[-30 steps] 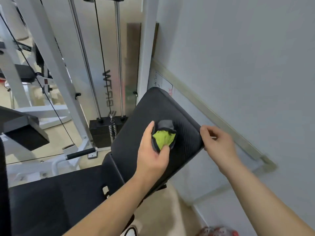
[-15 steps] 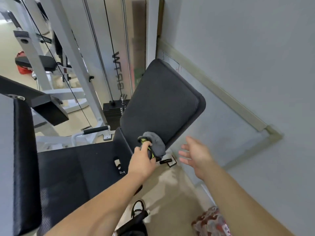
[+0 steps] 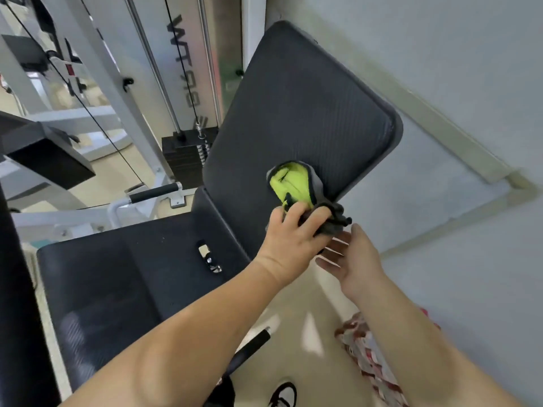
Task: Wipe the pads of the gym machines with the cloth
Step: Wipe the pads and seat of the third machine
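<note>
Head view. Cloth (image 3: 296, 186), green and grey: bunched against the lower right edge of the tilted back pad (image 3: 299, 113), directly above the left hand (image 3: 289, 239), which grips its lower end. Right hand (image 3: 349, 257): fingers straight, empty, just beneath the cloth. Pad's long axis runs up and away from both hands; left hand nearer.

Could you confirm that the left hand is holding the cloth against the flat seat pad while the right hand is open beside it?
Not quite: in the head view the left hand holds the cloth against the tilted back pad, not the seat pad; the right hand is open beside it.
</note>
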Demonstrator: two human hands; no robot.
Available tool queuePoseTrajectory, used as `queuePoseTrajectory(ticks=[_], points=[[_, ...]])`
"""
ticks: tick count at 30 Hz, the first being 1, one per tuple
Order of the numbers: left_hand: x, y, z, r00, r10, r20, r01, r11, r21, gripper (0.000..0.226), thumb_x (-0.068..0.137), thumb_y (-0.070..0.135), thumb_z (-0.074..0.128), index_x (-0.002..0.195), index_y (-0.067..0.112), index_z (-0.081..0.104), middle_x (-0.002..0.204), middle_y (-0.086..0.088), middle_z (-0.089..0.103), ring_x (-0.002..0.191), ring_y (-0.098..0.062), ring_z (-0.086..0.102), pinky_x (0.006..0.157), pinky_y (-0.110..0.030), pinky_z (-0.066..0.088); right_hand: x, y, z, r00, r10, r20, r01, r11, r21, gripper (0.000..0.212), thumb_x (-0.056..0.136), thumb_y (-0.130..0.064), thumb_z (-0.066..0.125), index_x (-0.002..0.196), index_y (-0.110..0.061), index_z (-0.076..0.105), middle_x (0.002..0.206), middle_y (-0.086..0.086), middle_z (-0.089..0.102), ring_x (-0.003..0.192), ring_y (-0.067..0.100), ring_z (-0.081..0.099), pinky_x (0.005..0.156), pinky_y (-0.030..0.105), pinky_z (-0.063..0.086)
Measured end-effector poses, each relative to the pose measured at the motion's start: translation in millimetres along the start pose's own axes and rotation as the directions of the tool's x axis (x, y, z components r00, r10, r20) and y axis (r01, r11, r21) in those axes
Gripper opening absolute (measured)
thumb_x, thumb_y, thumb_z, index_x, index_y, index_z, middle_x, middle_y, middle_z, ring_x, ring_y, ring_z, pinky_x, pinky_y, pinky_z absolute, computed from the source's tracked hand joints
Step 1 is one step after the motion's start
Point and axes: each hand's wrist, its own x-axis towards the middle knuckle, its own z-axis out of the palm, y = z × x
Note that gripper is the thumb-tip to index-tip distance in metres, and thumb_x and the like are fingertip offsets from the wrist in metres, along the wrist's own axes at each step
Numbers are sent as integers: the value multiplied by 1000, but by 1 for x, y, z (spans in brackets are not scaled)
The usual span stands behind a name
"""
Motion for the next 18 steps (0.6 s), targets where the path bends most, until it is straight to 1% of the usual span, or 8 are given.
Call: queuePoseTrajectory(ticks=[2, 4, 7, 9, 11, 13, 16, 18], points=[[-53, -10, 5, 977, 10, 213, -12, 1000, 10, 29, 79, 7, 56, 89, 28, 73, 133, -1, 44, 106, -35, 45, 72, -44, 41, -2, 22, 11, 998, 58, 11, -56, 992, -113, 41, 110, -40, 36, 102, -12, 66, 113, 17, 75, 93, 31, 72, 93, 49, 56], [-94, -23, 5, 876, -55, 479, 48, 998, 27, 27, 70, 13, 72, 91, 31, 74, 133, -3, 41, 105, -35, 44, 71, -44, 43, -7, 37, 20, 993, 120, 23, -111, 964, -243, 32, 109, -34, 42, 99, -11, 63, 110, 16, 73, 95, 32, 70, 86, 45, 56], [-125, -32, 2, 584, -205, 786, 178, 976, 123, 44, 76, 19, 76, 115, 36, 69, 145, -4, 29, 115, -36, 36, 82, -47, 40, -11, 50, 33, 985, 169, 27, -139, 880, -454, 22, 105, -26, 50, 106, -9, 63, 110, 16, 72, 87, 30, 68, 66, 35, 53], [-140, -34, -2, 389, -385, 837, 402, 889, 221, 44, 89, 20, 65, 130, 34, 59, 148, -5, 23, 125, -36, 35, 89, -47, 42, -18, 52, 37, 982, 177, 68, -102, 796, -597, 27, 103, -27, 50, 119, -10, 63, 107, 14, 75, 78, 26, 70, 61, 29, 53], [-148, -40, -13, 212, -594, 776, 731, 623, 278, 37, 96, 27, 58, 132, 34, 58, 143, -4, 29, 123, -33, 41, 93, -47, 49, -27, 47, 43, 978, 117, 176, 42, 707, -706, 27, 103, -30, 51, 118, -14, 66, 96, 10, 77, 77, 22, 73, 66, 31, 59], [-143, -47, -24, 98, -684, 723, 938, 306, 162, 38, 97, 29, 58, 135, 36, 58, 139, -4, 36, 117, -31, 50, 97, -45, 52, -36, 33, 53, 948, -1, 318, 246, 637, -730, 25, 104, -29, 53, 108, -12, 71, 91, 11, 77, 78, 20, 74, 78, 36, 65], [-111, -60, -33, 10, -778, 628, 987, -94, -133, 49, 96, 23, 60, 142, 37, 52, 139, -4, 44, 114, -28, 59, 102, -45, 51, -43, 7, 75, 838, -188, 513, 530, 506, -681, 22, 100, -28, 58, 88, -18, 74, 85, 5, 77, 80, 22, 74, 83, 47, 63], [-85, -69, -35, 28, -839, 543, 923, -186, -336, 66, 92, 23, 64, 152, 39, 41, 137, 1, 48, 121, -23, 56, 108, -45, 48, -39, -7, 95, 705, -310, 638, 709, 317, -630, 19, 99, -29, 60, 85, -24, 73, 83, -5, 75, 82, 16, 72, 83, 43, 61]])
